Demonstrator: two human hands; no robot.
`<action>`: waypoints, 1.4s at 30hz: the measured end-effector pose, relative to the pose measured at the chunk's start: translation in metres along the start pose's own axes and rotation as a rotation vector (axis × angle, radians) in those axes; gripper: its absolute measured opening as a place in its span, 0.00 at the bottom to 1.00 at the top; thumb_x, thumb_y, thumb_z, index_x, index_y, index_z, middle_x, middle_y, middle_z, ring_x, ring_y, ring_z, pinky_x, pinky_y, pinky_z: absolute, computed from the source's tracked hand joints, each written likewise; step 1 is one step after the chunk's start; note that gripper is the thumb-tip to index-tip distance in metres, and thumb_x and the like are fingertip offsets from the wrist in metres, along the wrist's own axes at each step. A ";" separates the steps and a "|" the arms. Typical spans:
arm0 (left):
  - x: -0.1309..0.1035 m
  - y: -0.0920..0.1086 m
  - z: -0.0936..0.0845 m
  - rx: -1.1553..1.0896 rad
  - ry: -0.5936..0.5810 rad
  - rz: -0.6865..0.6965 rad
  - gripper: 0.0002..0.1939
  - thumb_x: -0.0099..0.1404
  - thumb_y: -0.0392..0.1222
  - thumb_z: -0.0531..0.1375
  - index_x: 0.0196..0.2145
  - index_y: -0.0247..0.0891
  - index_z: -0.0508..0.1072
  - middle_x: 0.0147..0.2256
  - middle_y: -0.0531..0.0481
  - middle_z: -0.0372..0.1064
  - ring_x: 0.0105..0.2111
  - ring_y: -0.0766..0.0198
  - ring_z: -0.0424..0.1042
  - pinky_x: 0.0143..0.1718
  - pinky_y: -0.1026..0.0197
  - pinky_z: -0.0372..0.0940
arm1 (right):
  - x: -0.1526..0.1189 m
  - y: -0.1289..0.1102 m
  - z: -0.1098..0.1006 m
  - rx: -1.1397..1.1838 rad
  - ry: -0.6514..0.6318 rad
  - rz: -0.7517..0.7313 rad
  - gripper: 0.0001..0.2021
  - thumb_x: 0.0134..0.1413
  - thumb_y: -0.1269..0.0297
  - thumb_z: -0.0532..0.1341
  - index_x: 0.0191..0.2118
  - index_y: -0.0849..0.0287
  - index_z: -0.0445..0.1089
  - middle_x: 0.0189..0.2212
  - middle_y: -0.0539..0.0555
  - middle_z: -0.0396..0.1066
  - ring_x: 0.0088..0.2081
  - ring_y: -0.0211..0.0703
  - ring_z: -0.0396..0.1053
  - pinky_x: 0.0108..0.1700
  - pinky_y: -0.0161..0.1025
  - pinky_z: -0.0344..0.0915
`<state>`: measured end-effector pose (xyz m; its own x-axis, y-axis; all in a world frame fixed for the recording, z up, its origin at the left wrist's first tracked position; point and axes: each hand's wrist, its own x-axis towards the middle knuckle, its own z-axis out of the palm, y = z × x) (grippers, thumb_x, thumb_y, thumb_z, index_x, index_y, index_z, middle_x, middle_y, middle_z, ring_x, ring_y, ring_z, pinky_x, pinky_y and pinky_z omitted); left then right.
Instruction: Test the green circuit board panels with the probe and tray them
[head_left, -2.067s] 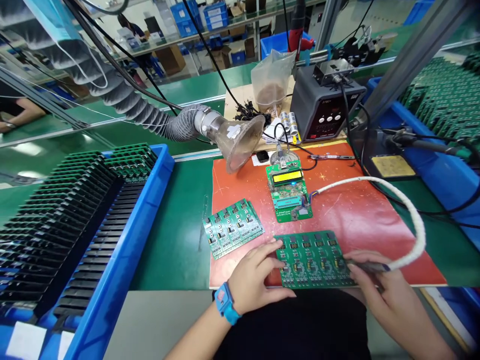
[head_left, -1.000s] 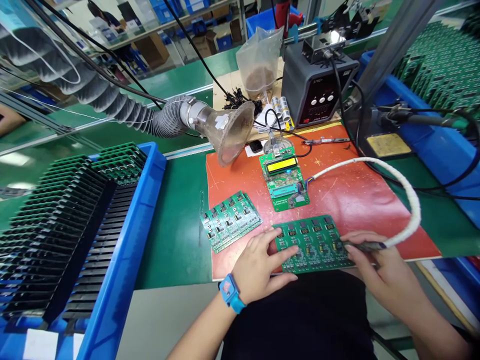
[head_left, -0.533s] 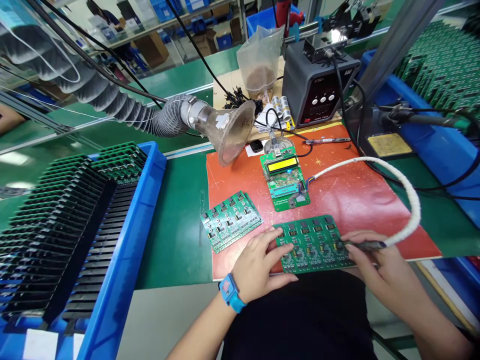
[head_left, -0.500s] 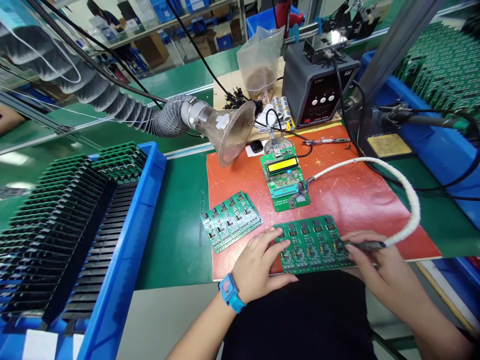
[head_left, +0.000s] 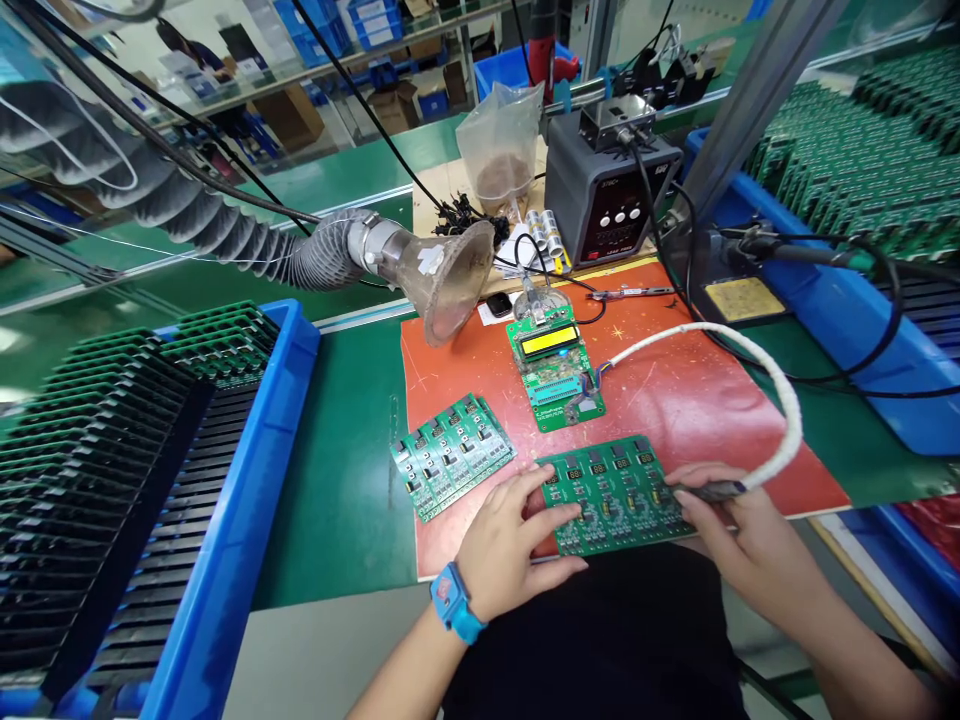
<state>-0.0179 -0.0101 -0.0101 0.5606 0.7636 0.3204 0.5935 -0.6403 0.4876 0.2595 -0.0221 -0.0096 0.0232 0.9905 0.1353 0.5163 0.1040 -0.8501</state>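
A green circuit board (head_left: pixel 611 500) with several small displays lies at the front edge of the red mat (head_left: pixel 675 390). My left hand (head_left: pixel 517 535), fingers spread, rests on the board's left end. My right hand (head_left: pixel 735 510) is closed around a dark probe (head_left: pixel 716 491) on a white sleeved cable (head_left: pixel 784 400); its tip is at the board's right end, partly hidden by my fingers. The cable runs to a green programmer board (head_left: pixel 559 375) with a lit yellow screen. Left of my left hand lie stacked circuit boards (head_left: pixel 454 455).
A blue bin (head_left: pixel 277 430) of upright boards stands at the left, another blue bin (head_left: pixel 825 300) at the right. A fume funnel (head_left: pixel 457 285) hangs over the mat's back left. A soldering station (head_left: pixel 607 190) stands behind. A person (head_left: pixel 191 55) is in the background.
The view has shifted slightly, so the bench items appear a little further left. Both hands keep nearly the same places on the board; my left hand's fingers are spread slightly wider.
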 end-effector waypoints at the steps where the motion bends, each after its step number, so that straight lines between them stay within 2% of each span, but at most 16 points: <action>1: 0.000 0.000 0.000 -0.004 0.003 -0.006 0.26 0.62 0.56 0.65 0.54 0.43 0.68 0.59 0.37 0.61 0.59 0.47 0.66 0.53 0.45 0.70 | 0.000 -0.001 0.000 0.008 -0.001 0.006 0.06 0.66 0.59 0.56 0.42 0.53 0.63 0.41 0.56 0.69 0.41 0.47 0.72 0.37 0.41 0.75; 5: -0.001 0.000 0.001 -0.068 0.035 -0.045 0.27 0.60 0.58 0.66 0.48 0.38 0.66 0.57 0.34 0.65 0.58 0.48 0.67 0.54 0.45 0.70 | -0.002 -0.002 0.000 0.021 -0.003 0.043 0.06 0.66 0.58 0.56 0.42 0.53 0.63 0.41 0.57 0.69 0.41 0.47 0.72 0.29 0.35 0.74; 10: -0.002 0.000 0.002 -0.116 0.059 -0.068 0.23 0.58 0.56 0.68 0.41 0.39 0.66 0.57 0.35 0.67 0.58 0.48 0.68 0.53 0.46 0.71 | -0.002 0.000 0.000 0.021 -0.005 0.058 0.06 0.65 0.58 0.56 0.42 0.54 0.64 0.42 0.58 0.70 0.43 0.49 0.72 0.31 0.37 0.74; 16: -0.003 -0.001 0.001 -0.139 0.083 -0.056 0.24 0.57 0.57 0.68 0.40 0.38 0.67 0.56 0.33 0.68 0.57 0.48 0.69 0.51 0.45 0.72 | -0.001 -0.001 0.000 0.017 0.016 0.043 0.07 0.65 0.57 0.57 0.42 0.54 0.65 0.41 0.56 0.71 0.42 0.49 0.73 0.41 0.43 0.74; 20: -0.001 -0.001 -0.001 -0.142 0.083 -0.048 0.23 0.58 0.56 0.68 0.40 0.38 0.67 0.56 0.32 0.68 0.57 0.47 0.69 0.51 0.44 0.73 | -0.001 -0.003 -0.001 0.043 0.009 0.091 0.10 0.64 0.54 0.58 0.42 0.54 0.65 0.41 0.58 0.72 0.40 0.50 0.73 0.34 0.42 0.75; 24: 0.000 -0.001 -0.002 -0.153 0.072 -0.053 0.22 0.58 0.55 0.68 0.39 0.38 0.68 0.56 0.32 0.67 0.57 0.46 0.69 0.50 0.44 0.73 | -0.002 -0.007 -0.005 0.101 -0.012 0.177 0.11 0.63 0.53 0.60 0.43 0.55 0.67 0.41 0.58 0.73 0.35 0.46 0.73 0.29 0.39 0.74; 30: 0.001 -0.001 -0.002 -0.135 0.052 -0.057 0.24 0.58 0.56 0.68 0.42 0.38 0.67 0.57 0.33 0.67 0.58 0.46 0.68 0.51 0.43 0.72 | -0.003 -0.020 -0.003 0.206 0.059 0.214 0.10 0.62 0.55 0.62 0.44 0.54 0.68 0.41 0.56 0.74 0.33 0.43 0.73 0.31 0.37 0.75; 35: 0.001 -0.001 -0.002 -0.134 0.049 -0.054 0.23 0.59 0.56 0.67 0.42 0.39 0.66 0.57 0.34 0.67 0.58 0.46 0.68 0.52 0.43 0.71 | -0.002 -0.029 0.007 0.260 0.014 0.218 0.12 0.60 0.52 0.62 0.42 0.54 0.69 0.40 0.56 0.74 0.29 0.42 0.72 0.29 0.38 0.74; 42: 0.001 -0.001 -0.003 -0.129 0.045 -0.046 0.23 0.60 0.57 0.66 0.42 0.39 0.66 0.56 0.33 0.67 0.58 0.46 0.68 0.51 0.43 0.72 | -0.004 -0.022 0.010 0.161 -0.026 0.158 0.08 0.63 0.56 0.60 0.43 0.54 0.68 0.41 0.56 0.74 0.32 0.43 0.73 0.32 0.39 0.74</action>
<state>-0.0198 -0.0084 -0.0083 0.5063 0.7967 0.3301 0.5374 -0.5909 0.6017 0.2397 -0.0279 0.0036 0.0701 0.9974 -0.0171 0.3650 -0.0416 -0.9301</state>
